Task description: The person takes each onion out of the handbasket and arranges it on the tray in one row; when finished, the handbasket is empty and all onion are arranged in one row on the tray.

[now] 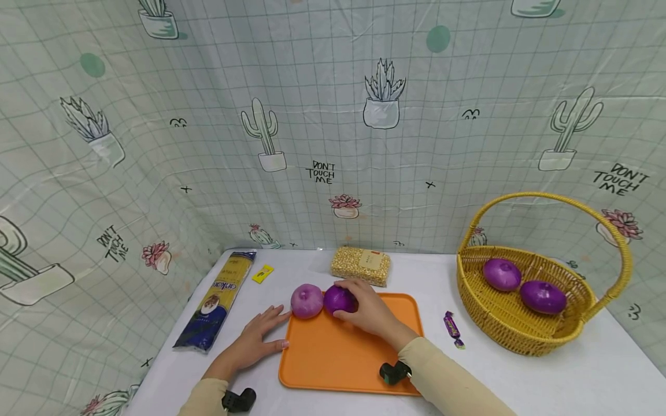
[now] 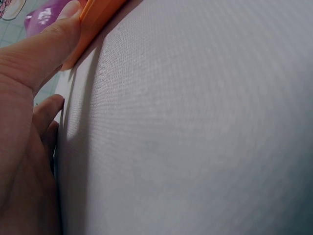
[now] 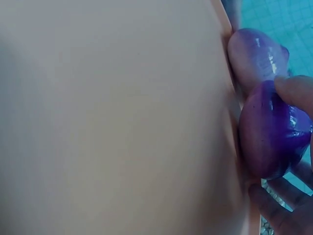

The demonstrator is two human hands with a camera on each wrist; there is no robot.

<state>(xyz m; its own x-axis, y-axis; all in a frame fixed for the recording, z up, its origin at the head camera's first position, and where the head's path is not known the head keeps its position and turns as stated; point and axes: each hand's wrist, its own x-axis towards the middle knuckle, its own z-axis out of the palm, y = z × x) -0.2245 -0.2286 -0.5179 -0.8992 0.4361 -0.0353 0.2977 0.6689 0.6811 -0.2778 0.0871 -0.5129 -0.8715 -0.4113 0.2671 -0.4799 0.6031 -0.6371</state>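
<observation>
Dark purple onion: at the far rim of the orange tray [image 1: 343, 359], left of the rim's middle; this onion [image 3: 266, 142] looks broadest along the rim, its long axis running roughly left to right. Its skin lines draw together toward the upper side, where fingers partly cover it; whether its base rests on the rim or just above, I cannot tell.
Pale purple onion: at the tray's far left corner, close beside the dark one; this onion [image 1: 306, 301] is rounder, its nub pointing upward.
Right hand: this hand [image 1: 368, 306] holds the dark onion, thumb on the near side and fingers over the far side.
Left hand: spread wide, gripping nothing; this hand [image 1: 256, 338] has its thumb on the tray's left edge and its fingertips near the pale onion.
Kernel bag: behind the tray, the bag [image 1: 359, 266] lies lengthwise left to right.
Pasta pack: on the left, the pack [image 1: 215, 300] slants from near left to far right, lettering upside down; a small yellow packet [image 1: 262, 274] lies beside its far end.
Wrapped candy: right of the tray, the candy [image 1: 452, 329] points roughly near to far.
Wicker basket: far right, the basket [image 1: 512, 329] holds two purple onions [image 1: 543, 297], long axes mostly sideways.
</observation>
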